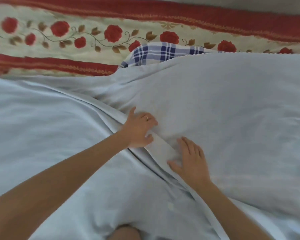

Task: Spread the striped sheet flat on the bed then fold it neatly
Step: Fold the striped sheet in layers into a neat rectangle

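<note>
The striped sheet (pixel 232 110) was seen spread over the bed (pixel 42 66), bunched into a diagonal ridge (pixel 109 108). That ridge was gripped by the left hand (pixel 139 129), fingers curled; the right hand (pixel 189 158) was pressed flat beside it. Tugged unevenly, creases could be set. Stripes could barely be made out; the sheet's edges were cut off.

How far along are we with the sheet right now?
Done: the pale blue sheet covers most of the bed. In hand: the left hand curls on a long diagonal ridge while the right hand presses flat beside it. Left: wrinkles show, a checked cloth peeks from under the far edge, and no neat fold shows yet.
</note>
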The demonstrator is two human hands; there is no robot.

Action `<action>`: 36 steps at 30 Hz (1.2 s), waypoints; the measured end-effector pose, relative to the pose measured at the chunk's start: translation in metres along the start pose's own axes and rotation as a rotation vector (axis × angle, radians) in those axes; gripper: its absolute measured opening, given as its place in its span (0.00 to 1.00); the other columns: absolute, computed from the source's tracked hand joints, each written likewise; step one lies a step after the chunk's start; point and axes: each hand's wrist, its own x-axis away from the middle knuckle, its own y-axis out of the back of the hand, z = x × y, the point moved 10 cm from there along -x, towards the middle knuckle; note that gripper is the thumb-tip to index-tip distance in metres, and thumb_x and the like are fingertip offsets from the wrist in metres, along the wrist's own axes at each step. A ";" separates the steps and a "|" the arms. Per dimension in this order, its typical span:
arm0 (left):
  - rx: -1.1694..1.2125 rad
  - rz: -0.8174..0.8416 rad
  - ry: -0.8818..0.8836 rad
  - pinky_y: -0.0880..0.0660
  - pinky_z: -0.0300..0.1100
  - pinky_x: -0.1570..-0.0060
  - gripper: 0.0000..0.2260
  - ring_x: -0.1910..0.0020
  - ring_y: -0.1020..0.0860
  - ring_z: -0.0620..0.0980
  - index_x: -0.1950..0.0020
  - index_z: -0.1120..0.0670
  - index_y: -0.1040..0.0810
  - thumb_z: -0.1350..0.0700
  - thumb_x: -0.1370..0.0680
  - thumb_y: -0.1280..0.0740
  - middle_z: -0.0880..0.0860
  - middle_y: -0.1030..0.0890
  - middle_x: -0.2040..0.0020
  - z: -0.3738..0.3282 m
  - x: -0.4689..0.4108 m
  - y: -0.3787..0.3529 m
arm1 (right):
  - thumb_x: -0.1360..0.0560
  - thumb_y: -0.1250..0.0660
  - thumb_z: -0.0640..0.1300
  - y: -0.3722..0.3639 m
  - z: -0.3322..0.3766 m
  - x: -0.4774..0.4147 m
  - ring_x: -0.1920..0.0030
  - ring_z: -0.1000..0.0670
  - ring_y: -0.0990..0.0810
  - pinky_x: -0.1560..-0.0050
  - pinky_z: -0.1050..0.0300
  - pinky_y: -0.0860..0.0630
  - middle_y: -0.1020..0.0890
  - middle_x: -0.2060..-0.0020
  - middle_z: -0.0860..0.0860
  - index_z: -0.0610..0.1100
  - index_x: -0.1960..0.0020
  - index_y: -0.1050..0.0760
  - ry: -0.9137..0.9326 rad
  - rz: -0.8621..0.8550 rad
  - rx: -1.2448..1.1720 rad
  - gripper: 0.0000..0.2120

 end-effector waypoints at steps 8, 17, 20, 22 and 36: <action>-0.370 -0.156 -0.019 0.39 0.67 0.37 0.27 0.43 0.23 0.55 0.40 0.53 0.22 0.66 0.38 0.25 0.54 0.21 0.45 0.011 0.055 -0.014 | 0.43 0.24 0.50 0.004 -0.008 0.081 0.53 0.42 0.24 0.52 0.47 0.31 0.24 0.48 0.43 0.42 0.34 0.32 -0.010 0.038 0.272 0.40; -0.374 -0.312 0.032 0.28 0.54 0.49 0.06 0.63 0.21 0.58 0.53 0.59 0.22 0.63 0.30 0.31 0.59 0.21 0.57 0.022 0.018 0.023 | 0.26 0.38 0.36 0.088 -0.088 0.037 0.57 0.37 0.22 0.59 0.51 0.36 0.22 0.52 0.41 0.39 0.47 0.26 -0.378 -0.121 0.132 0.09; -0.317 -0.407 0.088 0.30 0.54 0.49 0.06 0.59 0.21 0.60 0.50 0.60 0.22 0.60 0.25 0.34 0.60 0.22 0.53 0.032 0.008 0.040 | 0.24 0.41 0.37 0.120 -0.112 0.007 0.50 0.39 0.23 0.55 0.51 0.33 0.22 0.47 0.43 0.41 0.44 0.26 -0.416 -0.209 0.078 0.10; -0.209 -0.453 0.211 0.32 0.55 0.45 0.08 0.51 0.23 0.61 0.45 0.60 0.24 0.61 0.24 0.36 0.61 0.23 0.47 0.045 0.003 0.050 | 0.24 0.42 0.36 0.141 -0.123 -0.007 0.48 0.40 0.24 0.54 0.51 0.33 0.22 0.46 0.43 0.41 0.43 0.26 -0.436 -0.294 0.082 0.12; -0.245 -0.243 0.180 0.33 0.49 0.48 0.10 0.49 0.25 0.58 0.43 0.56 0.26 0.55 0.23 0.37 0.57 0.23 0.47 0.024 -0.052 0.046 | 0.23 0.42 0.36 0.111 -0.149 -0.018 0.55 0.37 0.24 0.60 0.53 0.36 0.28 0.43 0.41 0.39 0.42 0.29 -0.565 -0.261 -0.090 0.10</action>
